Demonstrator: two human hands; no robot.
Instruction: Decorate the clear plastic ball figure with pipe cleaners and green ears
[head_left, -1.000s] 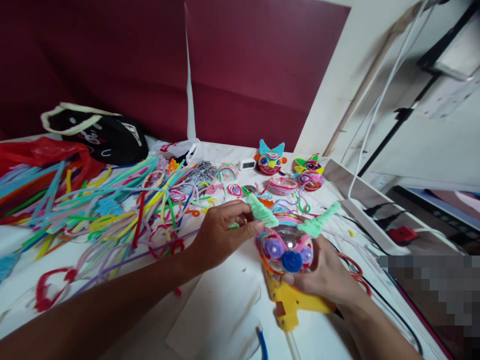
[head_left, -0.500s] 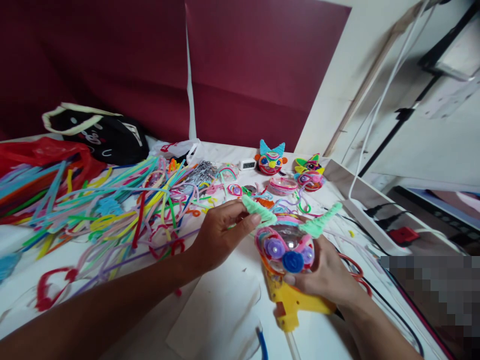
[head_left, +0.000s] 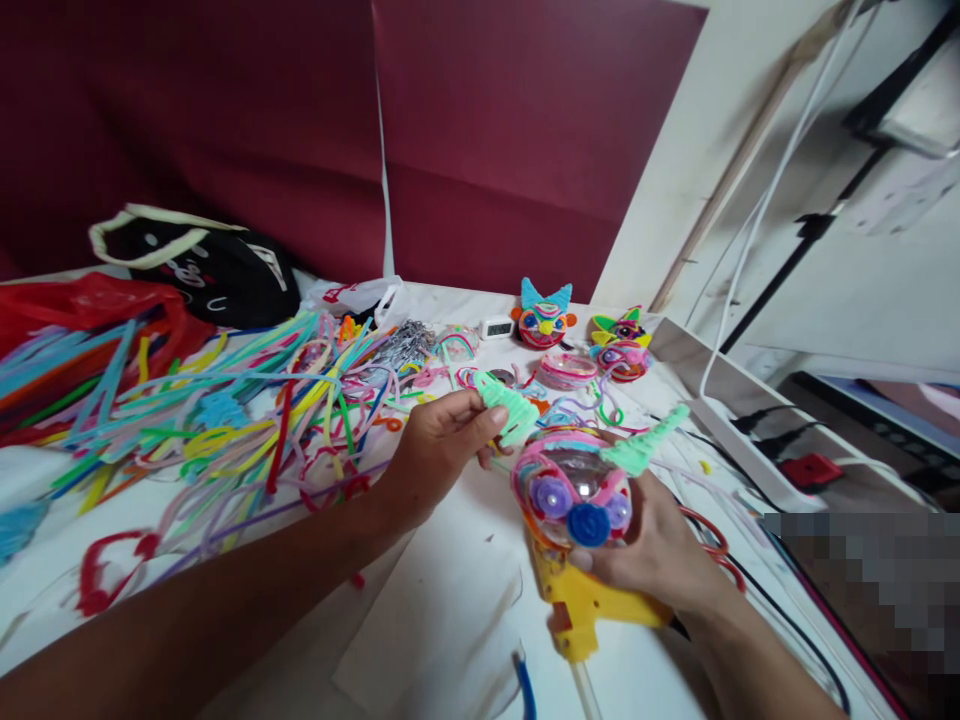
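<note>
Between the thumb and fingers of my left hand [head_left: 450,450] is a mint green ear piece [head_left: 510,408], held just up and left of a round pipe-cleaner head. My right hand [head_left: 649,540] grips that head [head_left: 574,492] from the right and below. Two purple eyes with pearl centres, a blue spiral nose [head_left: 589,524] and pink bands cover its clear shell. A second mint green ear [head_left: 646,443] sticks up at the head's right top. Beneath the head lies a yellow glue gun [head_left: 600,605], its glue stick pointing to the front.
Many coloured pipe cleaners [head_left: 247,410] spread over the left. At the back stand a finished blue-eared head [head_left: 545,318], a small white clock [head_left: 496,328] and a black bag [head_left: 217,275]. A power strip [head_left: 750,460] lies right.
My left hand has drawn the mint green ear slightly up and left, away from the head, and its broad side now shows. The right hand and head have hardly moved.
</note>
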